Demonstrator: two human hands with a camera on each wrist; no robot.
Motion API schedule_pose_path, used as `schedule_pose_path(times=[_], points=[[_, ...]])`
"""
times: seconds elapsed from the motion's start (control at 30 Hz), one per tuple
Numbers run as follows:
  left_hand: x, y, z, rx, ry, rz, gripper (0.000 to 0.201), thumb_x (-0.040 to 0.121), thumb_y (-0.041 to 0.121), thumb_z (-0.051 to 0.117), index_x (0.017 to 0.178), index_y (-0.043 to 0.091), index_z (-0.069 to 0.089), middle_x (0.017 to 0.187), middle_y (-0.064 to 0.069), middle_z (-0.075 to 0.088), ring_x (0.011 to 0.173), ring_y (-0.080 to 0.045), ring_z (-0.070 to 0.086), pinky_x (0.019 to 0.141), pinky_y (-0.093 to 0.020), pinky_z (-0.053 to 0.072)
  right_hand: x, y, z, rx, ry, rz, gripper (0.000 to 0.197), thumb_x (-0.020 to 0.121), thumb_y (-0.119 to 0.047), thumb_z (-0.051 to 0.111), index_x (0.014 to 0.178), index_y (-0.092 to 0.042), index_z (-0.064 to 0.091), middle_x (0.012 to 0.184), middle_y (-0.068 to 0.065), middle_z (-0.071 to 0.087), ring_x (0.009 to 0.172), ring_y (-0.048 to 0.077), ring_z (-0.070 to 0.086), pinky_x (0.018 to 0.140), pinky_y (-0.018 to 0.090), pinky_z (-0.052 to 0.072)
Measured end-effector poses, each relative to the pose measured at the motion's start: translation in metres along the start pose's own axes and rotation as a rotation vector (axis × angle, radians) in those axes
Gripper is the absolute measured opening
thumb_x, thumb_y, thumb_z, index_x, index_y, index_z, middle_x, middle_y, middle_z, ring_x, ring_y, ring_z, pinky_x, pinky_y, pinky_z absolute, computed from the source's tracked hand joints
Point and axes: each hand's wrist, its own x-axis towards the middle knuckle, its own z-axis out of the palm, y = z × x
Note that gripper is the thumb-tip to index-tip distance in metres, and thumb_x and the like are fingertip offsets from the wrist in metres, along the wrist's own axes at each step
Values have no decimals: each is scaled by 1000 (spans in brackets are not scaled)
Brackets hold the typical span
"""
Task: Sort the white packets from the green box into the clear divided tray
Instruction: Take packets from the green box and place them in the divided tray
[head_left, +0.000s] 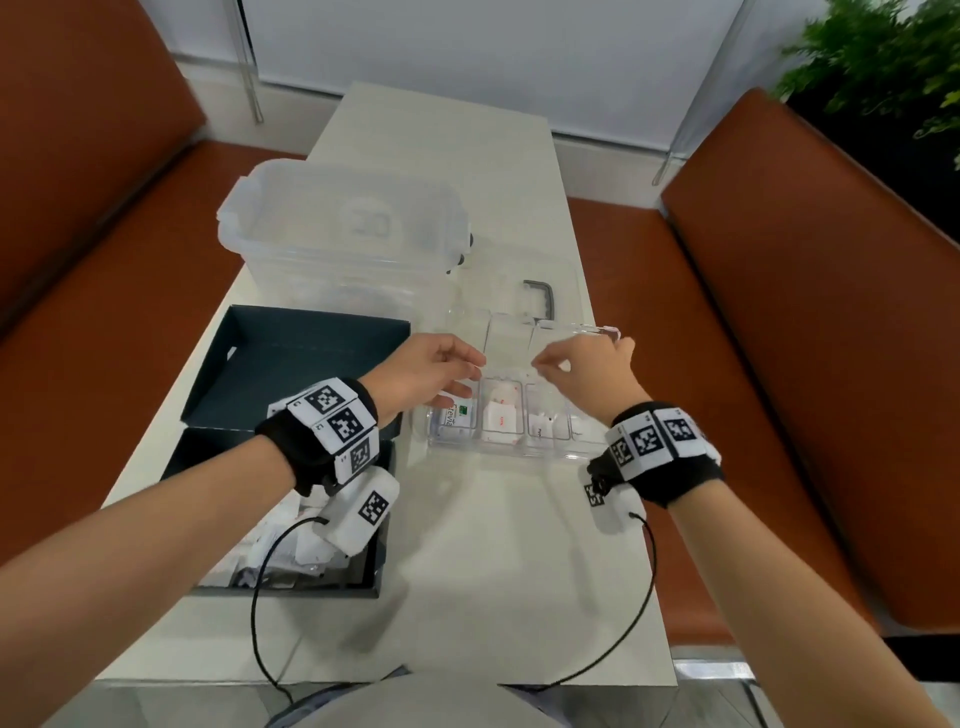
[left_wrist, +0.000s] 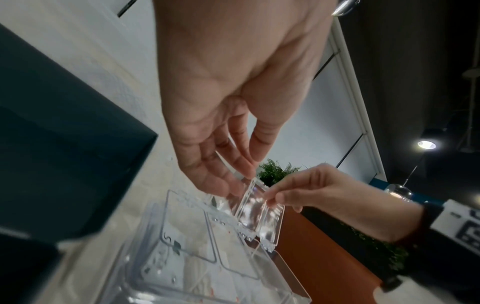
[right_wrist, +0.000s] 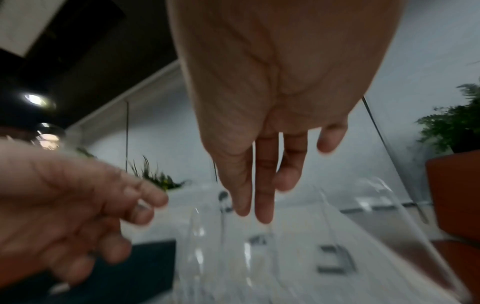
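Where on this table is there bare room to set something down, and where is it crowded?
Bare table runs from the clear divided tray to the near edge, right of the green box; more lies beyond the clear storage bin. Crowded: the middle, where both hands meet at the tray's raised lid.

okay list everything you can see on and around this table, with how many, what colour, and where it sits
table: one, white, centre, between the benches
green box: one, dark green, near left of the table, white packets inside, count unclear
box lid: one, dark green, just beyond the green box
clear divided tray: one, transparent, centre right, packets in its near compartments, hinged lid raised
storage bin: one, clear, far left of the table
handle: one, grey, beyond the tray
benches: two, orange-brown, either side
plant: one, green, far right
left hand: pinches the lid's edge
right hand: pinches the lid's edge
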Motion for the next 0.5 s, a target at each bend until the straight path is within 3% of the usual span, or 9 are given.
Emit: schedule_pose_path(times=[0.03,0.1,0.17,0.27,0.33,0.43,0.5], points=[[-5,2,-5,21,-4,3,16,96,13,56,108,14,66,102,-2,70,87,-15,69,84,-34,56,1,-9,-10,77,-13,-46,17,94,-30,56,99,-29,72,101,-10,71,91,14,57,94,39,32],[-17,4,-19,90,-31,10,16,96,15,55,108,16,66,101,0,71,86,-14,68,83,-31,55,2,-31,-24,223,-30,-156,16,91,-23,60,101,-22,74,100,-4,72,82,7,57,87,22,40],[-31,4,-35,197,-71,7,17,97,18,55,110,18,65,101,1,71,84,-12,68,79,-27,54,1,-57,-29,270,-49,-251,16,90,-21,62,100,-19,74,97,-3,73,75,1,54,75,7,35],[-53,-7,-60,361,-119,-52,18,97,23,56,113,20,63,102,3,70,86,-11,67,72,-22,52,-5,-100,-21,305,-127,-344,16,89,-21,63,100,-19,75,90,-8,68,70,-3,51,67,-6,31],[-67,-20,-75,440,-134,-114,18,97,25,56,113,20,63,102,2,68,84,-11,65,68,-20,50,-13,-129,-8,308,-212,-417,16,89,-18,62,99,-17,75,89,-7,68,72,0,52,67,-5,32],[-85,-43,-95,591,-144,-184,18,96,24,56,110,16,64,99,-3,67,81,-12,64,65,-24,48,-25,-166,16,257,-338,-505,18,89,-15,61,101,-14,75,95,0,72,74,7,57,67,7,36],[-95,-58,-105,715,-149,-216,18,95,22,56,109,15,65,100,-4,69,81,-14,66,61,-22,48,-32,-184,36,204,-404,-532,21,89,-11,60,104,-10,74,101,4,72,79,12,61,75,13,39]])
